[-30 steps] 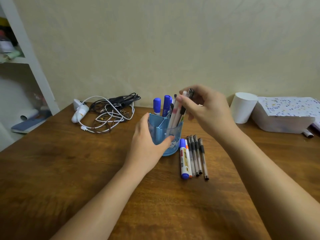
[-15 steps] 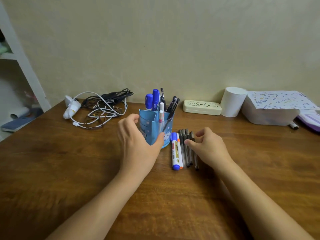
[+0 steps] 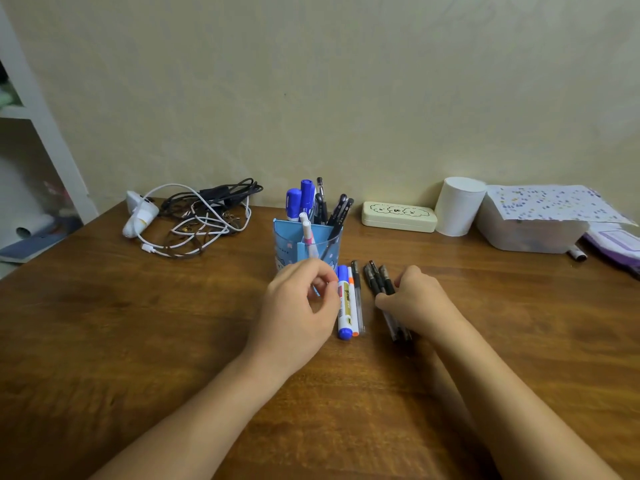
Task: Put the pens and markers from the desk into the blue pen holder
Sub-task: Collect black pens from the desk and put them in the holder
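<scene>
Both forearms are bare, with no sleeves, rings or watch visible.

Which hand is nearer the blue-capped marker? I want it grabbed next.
Left. The left hand sits right beside the blue-capped marker; the right hand lies farther right, on the black pens.
</scene>
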